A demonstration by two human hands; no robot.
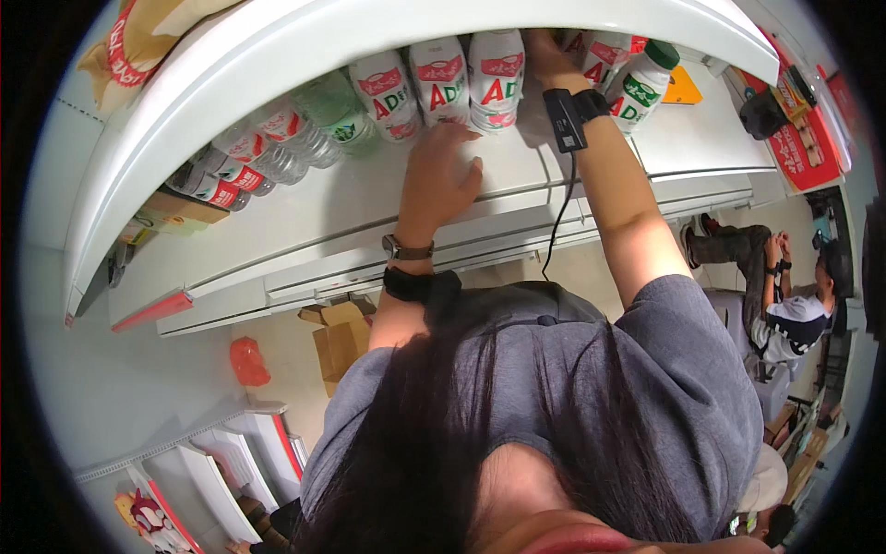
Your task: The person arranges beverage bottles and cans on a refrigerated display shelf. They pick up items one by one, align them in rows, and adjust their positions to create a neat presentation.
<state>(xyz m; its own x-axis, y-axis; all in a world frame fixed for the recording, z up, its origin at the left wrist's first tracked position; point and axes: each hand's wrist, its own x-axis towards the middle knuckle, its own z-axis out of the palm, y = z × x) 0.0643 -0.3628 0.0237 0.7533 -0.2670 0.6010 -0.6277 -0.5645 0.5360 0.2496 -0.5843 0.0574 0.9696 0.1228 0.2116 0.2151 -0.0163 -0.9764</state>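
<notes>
My left hand (443, 170) is at the front of a white shelf (498, 166), fingertips at the base of a white plastic drink bottle (441, 83) with a red label. Its thumb stands apart from the fingers, and I see nothing held in it. Similar bottles stand on either side, one at the left (385, 97) and one at the right (497, 83). Further right, my right hand (548, 59) reaches deep beneath the upper shelf, between the bottles. Its fingers are hidden there. Beside my right wrist a green-capped white bottle (640, 90) stands tilted in the view.
Green-tinted (339, 114) and clear plastic bottles (284, 142) line the shelf's left. The upper shelf's edge (332, 45) overhangs them. An orange item (682, 86) lies at right. An open cardboard box (342, 339) is on the floor. Another person (789, 298) sits at right.
</notes>
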